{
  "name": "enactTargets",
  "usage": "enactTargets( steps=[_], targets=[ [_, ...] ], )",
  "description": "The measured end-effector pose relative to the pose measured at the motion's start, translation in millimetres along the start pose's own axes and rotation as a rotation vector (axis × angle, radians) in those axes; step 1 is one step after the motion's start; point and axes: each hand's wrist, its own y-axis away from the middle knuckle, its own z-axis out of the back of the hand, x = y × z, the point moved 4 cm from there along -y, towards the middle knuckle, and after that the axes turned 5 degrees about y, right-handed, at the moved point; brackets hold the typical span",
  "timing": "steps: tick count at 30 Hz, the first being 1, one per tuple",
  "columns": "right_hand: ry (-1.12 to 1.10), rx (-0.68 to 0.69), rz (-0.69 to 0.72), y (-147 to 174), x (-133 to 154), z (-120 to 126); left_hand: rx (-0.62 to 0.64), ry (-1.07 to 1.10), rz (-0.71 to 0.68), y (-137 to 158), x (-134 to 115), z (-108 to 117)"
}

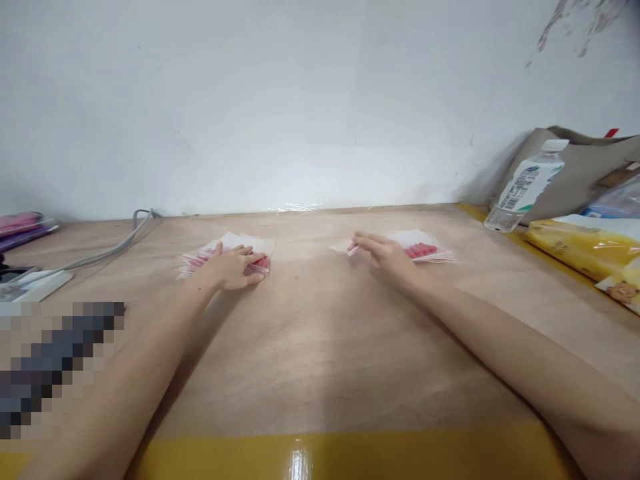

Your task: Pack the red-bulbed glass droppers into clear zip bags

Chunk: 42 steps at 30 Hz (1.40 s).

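My left hand [233, 267] rests on a loose pile of thin clear packets with red contents [243, 241], its fingers spread over the top. Some of these packets fan out past the hand toward the left. My right hand [383, 253] is slightly blurred, with fingers closed on one thin packet [342, 249] whose pale end sticks out to the left. Just to the right of that hand lies a second stack of similar packets [421, 248], with red pieces visible through the plastic. The hand partly hides this stack.
A clear water bottle [525, 187] leans at the right beside a grey bag [590, 160] and a yellow package [585, 247]. Grey cable [115, 248] runs along the left of the wooden table [310, 347]. Yellow tape [375, 453] covers its front edge. A white wall stands behind.
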Motion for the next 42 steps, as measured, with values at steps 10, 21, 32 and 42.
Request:
enactTargets(
  steps=[10,21,32,42],
  targets=[
    [0.194,-0.084,-0.037,39,-79,64,-0.296,0.225,-0.199,-9,-72,-12],
    [0.221,0.261,-0.033,27,-32,56,-0.382,0.476,-0.191,-17,-137,-15],
    [0.135,0.245,0.173,-4,47,-19,-0.409,0.607,-0.350,-5,-112,-17],
    [0.160,0.081,0.246,19,35,-12,-0.476,0.550,-0.497,-1,-118,-18]
  ],
)
